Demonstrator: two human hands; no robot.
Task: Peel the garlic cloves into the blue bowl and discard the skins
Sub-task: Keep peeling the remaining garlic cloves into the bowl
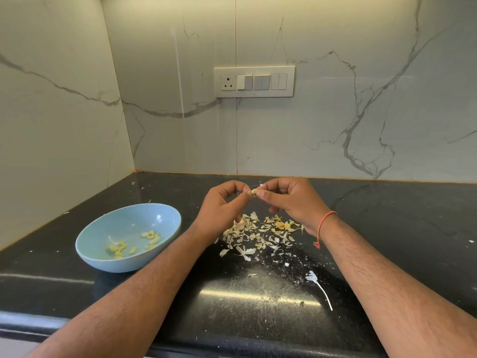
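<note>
Your left hand (224,205) and right hand (289,200) were both up over the counter (387,228), fingers curled in, pinching one small garlic clove (254,192) between them. Left thumb and forefinger held it from the 9 o'clock side; the right fingertips nipped it from 3 o'clock, with a scrap of skin (261,185) sticking up at the clove's 1 o'clock. So neither hand was loose, both clamped on that single clove.

The blue bowl (103,259) sat at about 8 o'clock from your hands, well apart, holding roughly a dozen peeled cloves (150,237) in two little clusters; I couldn't count them exactly. The pile of skins (260,233) lay right under your hands at 6 o'clock, too many bits to count. One thread bracelet (324,226) was on your right wrist.
</note>
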